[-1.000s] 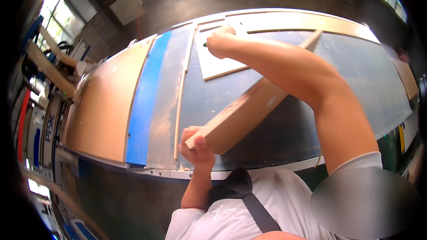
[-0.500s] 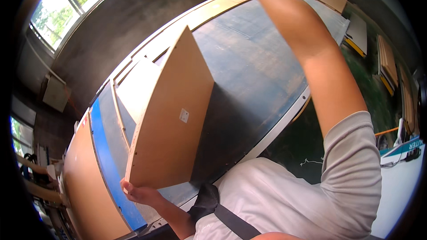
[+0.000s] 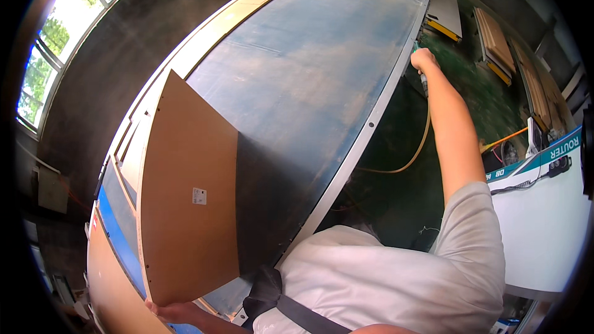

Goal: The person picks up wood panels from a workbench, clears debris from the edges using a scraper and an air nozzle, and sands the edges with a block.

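Head view, brown board (image 3: 189, 229) standing on edge at eight o'clock on a blue-grey table (image 3: 309, 55), left hand (image 3: 176, 313) at seven, fingers clamped on the board's near corner, right hand (image 3: 424, 60) at two, fingers wrapped round a hand tool (image 3: 424, 83), yellowish hose (image 3: 427, 133) curving at three

Woodworking workshop; wooden panel (image 3: 185, 210), stacked boards (image 3: 495, 40), long worktable (image 3: 303, 74)

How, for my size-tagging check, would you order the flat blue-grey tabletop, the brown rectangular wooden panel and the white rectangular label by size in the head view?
1. Flat blue-grey tabletop
2. Brown rectangular wooden panel, though it looks nearer the camera
3. White rectangular label
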Available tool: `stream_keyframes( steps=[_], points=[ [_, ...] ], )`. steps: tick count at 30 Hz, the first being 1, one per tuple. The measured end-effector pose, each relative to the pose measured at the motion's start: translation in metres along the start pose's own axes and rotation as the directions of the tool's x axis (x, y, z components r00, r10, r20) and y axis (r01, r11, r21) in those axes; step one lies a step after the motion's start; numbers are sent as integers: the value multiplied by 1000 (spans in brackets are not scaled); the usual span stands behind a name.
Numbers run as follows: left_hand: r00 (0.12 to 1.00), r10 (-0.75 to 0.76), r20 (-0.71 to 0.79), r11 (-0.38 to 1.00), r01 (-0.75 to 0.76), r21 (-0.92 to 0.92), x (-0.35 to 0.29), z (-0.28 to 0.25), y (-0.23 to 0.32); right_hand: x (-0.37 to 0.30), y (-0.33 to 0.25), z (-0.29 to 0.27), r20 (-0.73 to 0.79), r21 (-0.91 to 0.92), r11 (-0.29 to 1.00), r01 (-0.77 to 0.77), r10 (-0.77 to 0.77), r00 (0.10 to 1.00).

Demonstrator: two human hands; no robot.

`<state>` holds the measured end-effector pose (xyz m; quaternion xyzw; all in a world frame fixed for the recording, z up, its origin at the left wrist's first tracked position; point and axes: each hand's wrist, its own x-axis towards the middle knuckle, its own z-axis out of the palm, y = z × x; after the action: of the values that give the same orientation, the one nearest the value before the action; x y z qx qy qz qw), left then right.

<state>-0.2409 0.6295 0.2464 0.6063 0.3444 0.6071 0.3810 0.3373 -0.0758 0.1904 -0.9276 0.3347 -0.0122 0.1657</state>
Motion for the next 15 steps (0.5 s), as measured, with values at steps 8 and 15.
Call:
stream_keyframes(
  steps=[8,15],
  points=[
    [994,-89,-71,993,83,-81,0,0,-2,-141,25,45,460,326,843,427,-536,708],
    [996,-88,4,994,88,-57,9,-18,-14,-255,44,43,740,429,817,385,-562,369]
  ],
)
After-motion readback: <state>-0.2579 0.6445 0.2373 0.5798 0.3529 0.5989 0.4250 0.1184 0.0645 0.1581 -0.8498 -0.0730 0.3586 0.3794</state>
